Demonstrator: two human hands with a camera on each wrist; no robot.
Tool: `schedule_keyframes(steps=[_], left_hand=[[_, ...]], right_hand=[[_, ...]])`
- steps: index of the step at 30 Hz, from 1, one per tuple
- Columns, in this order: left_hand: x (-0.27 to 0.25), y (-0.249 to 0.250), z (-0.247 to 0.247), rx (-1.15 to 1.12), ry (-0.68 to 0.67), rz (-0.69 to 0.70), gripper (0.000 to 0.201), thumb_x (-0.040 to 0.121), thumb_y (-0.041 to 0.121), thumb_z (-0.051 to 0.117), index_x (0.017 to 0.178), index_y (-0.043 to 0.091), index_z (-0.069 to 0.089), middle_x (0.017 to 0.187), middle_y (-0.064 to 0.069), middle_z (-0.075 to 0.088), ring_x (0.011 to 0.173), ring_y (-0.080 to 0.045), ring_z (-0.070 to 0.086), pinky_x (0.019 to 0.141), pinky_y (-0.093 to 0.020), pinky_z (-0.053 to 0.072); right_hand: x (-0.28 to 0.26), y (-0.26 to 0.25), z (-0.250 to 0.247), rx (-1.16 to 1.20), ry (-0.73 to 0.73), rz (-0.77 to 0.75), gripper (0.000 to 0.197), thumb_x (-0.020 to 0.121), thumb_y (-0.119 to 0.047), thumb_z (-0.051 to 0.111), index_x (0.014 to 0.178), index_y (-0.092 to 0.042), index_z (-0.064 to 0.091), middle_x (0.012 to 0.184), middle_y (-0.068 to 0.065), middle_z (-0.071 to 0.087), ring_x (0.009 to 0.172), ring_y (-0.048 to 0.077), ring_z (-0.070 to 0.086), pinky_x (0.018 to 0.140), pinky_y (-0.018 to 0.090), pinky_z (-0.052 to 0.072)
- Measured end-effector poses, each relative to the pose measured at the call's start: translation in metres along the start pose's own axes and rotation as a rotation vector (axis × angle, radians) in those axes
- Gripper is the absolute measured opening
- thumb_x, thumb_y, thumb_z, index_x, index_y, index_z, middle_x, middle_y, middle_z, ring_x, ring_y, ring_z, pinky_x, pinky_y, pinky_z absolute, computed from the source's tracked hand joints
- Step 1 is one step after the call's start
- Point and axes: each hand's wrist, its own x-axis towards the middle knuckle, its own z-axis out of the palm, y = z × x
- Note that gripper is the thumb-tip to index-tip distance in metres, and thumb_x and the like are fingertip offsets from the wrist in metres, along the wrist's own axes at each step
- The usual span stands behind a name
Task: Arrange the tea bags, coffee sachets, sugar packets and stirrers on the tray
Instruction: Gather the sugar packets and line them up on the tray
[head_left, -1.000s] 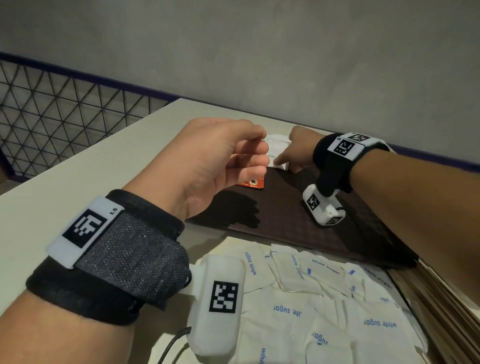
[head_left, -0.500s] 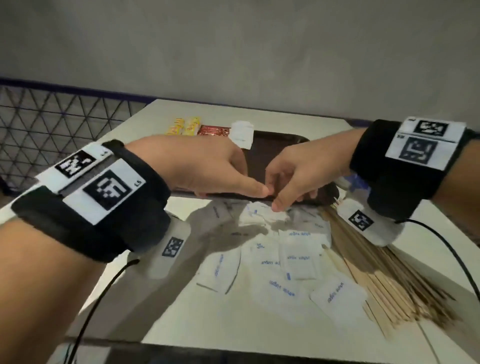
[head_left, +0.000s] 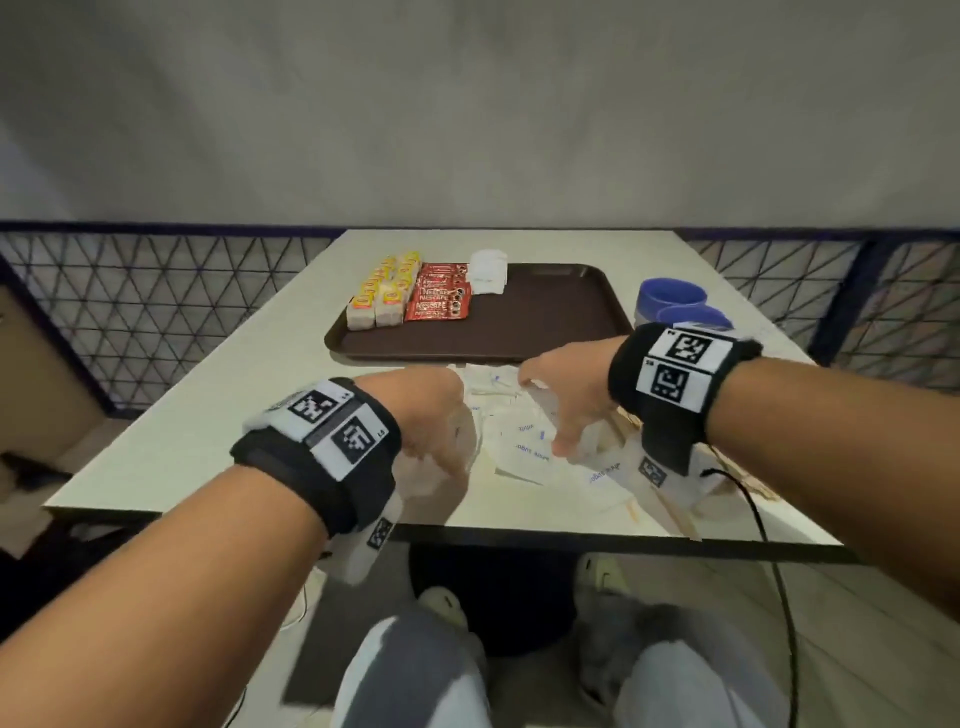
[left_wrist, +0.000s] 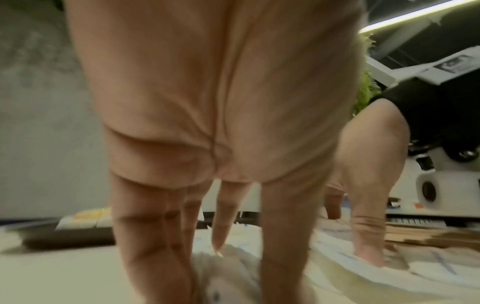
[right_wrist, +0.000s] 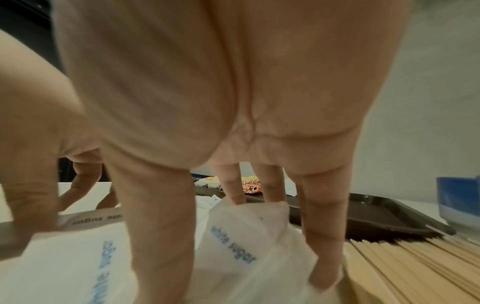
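On the near edge of the table (head_left: 208, 415), both hands down in the loose heap of sugar packets (head_left: 524, 447), just short of the tray (head_left: 545, 332). Left hand (head_left: 436, 415) spread with straight fingers (left_wrist: 221, 226) poking into the pile, not clearly gripping anything; right hand (head_left: 566, 395) fingers (right_wrist: 322, 236) dug in around a white packet, bunching it up, looks like a scoop more than a clean pinch. Biggest risk from here, probably: grabbing too many at once and shedding packets off the table edge, or dragging the stirrers (right_wrist: 415, 267) lying right beside the pile along for the ride. Thin paper too, so a hard squeeze could crumple or tear one. As for the tray: tea bags (head_left: 384, 296) far left, coffee sachets (head_left: 439, 299) next to them, small white stack (head_left: 488, 273) of sugar after that, rest of it bare. Blue cups (head_left: 675, 306) just right of the tray, contents not visible.
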Motion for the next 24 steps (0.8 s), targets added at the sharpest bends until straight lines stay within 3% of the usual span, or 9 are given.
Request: schedule_keyframes(steps=[1, 3, 5, 9, 14, 17, 20, 24], left_hand=[[0.000, 0.000, 0.004, -0.042, 0.054, -0.001, 0.055, 0.077, 0.040, 0.084, 0.124, 0.019, 0.066, 0.097, 0.003, 0.074, 0.092, -0.021, 0.070, 0.085, -0.041, 0.061], [-0.001, -0.001, 0.013, -0.115, 0.146, -0.003, 0.041, 0.085, 0.029, 0.075, 0.123, 0.018, 0.066, 0.111, 0.000, 0.070, 0.104, -0.023, 0.068, 0.090, -0.039, 0.058], [-0.001, -0.002, 0.025, -0.213, 0.194, -0.014, 0.047, 0.090, 0.030, 0.074, 0.133, 0.021, 0.058, 0.129, -0.003, 0.057, 0.116, -0.026, 0.060, 0.098, -0.038, 0.052], [-0.003, -0.002, 0.050, -0.322, 0.333, -0.044, 0.071, 0.090, 0.043, 0.066, 0.153, 0.025, 0.037, 0.151, -0.005, 0.038, 0.141, -0.029, 0.034, 0.112, -0.046, 0.039], [0.000, 0.003, 0.077, -0.340, 0.414, -0.011, 0.086, 0.082, 0.061, 0.039, 0.156, 0.017, 0.029, 0.156, -0.007, 0.036, 0.149, -0.030, 0.028, 0.121, -0.049, 0.025], [0.003, 0.004, 0.087, -0.300, 0.403, 0.026, 0.086, 0.092, 0.062, 0.032, 0.164, 0.018, 0.011, 0.171, -0.009, 0.016, 0.158, -0.026, 0.009, 0.126, -0.056, 0.011], [0.000, 0.003, 0.085, -0.418, 0.448, 0.046, 0.080, 0.100, 0.056, 0.032, 0.166, 0.020, 0.003, 0.174, -0.008, 0.004, 0.160, -0.020, -0.002, 0.128, -0.054, 0.002], [0.001, 0.013, 0.084, -0.418, 0.480, 0.074, 0.108, 0.081, 0.094, 0.022, 0.165, 0.031, -0.003, 0.175, -0.003, -0.004, 0.161, -0.023, -0.006, 0.127, -0.060, 0.001]], right_hand=[[-0.002, 0.000, 0.000, 0.009, 0.021, -0.004, 0.087, 0.079, -0.041, 0.085, 0.149, -0.019, 0.040, 0.139, 0.002, 0.055, 0.117, 0.023, 0.058, 0.089, 0.031, 0.049], [-0.002, 0.001, 0.002, 0.039, 0.052, -0.012, 0.087, 0.079, -0.039, 0.085, 0.151, -0.021, 0.039, 0.143, 0.002, 0.052, 0.123, 0.025, 0.056, 0.093, 0.030, 0.048], [0.000, 0.004, 0.002, 0.084, 0.065, -0.012, 0.088, 0.077, -0.039, 0.087, 0.150, -0.023, 0.040, 0.142, 0.001, 0.053, 0.121, 0.025, 0.057, 0.099, 0.036, 0.052], [0.010, 0.007, -0.002, 0.115, 0.071, 0.026, 0.096, 0.075, -0.039, 0.089, 0.154, -0.024, 0.036, 0.140, 0.002, 0.055, 0.116, 0.026, 0.061, 0.098, 0.042, 0.055], [0.022, 0.002, -0.009, 0.070, 0.026, -0.001, 0.083, 0.083, -0.038, 0.083, 0.153, -0.026, 0.041, 0.143, 0.002, 0.051, 0.116, 0.027, 0.061, 0.098, 0.040, 0.055], [0.027, -0.002, -0.011, 0.073, 0.036, -0.036, 0.079, 0.085, -0.033, 0.081, 0.153, -0.027, 0.041, 0.149, -0.001, 0.047, 0.125, 0.024, 0.055, 0.101, 0.034, 0.050], [0.030, -0.003, -0.012, 0.096, 0.042, -0.043, 0.078, 0.085, -0.033, 0.081, 0.152, -0.030, 0.042, 0.147, -0.001, 0.050, 0.124, 0.024, 0.056, 0.100, 0.035, 0.051], [0.034, -0.002, -0.010, 0.150, 0.053, -0.042, 0.078, 0.083, -0.032, 0.083, 0.151, -0.034, 0.043, 0.141, -0.002, 0.057, 0.120, 0.023, 0.059, 0.101, 0.038, 0.052]])
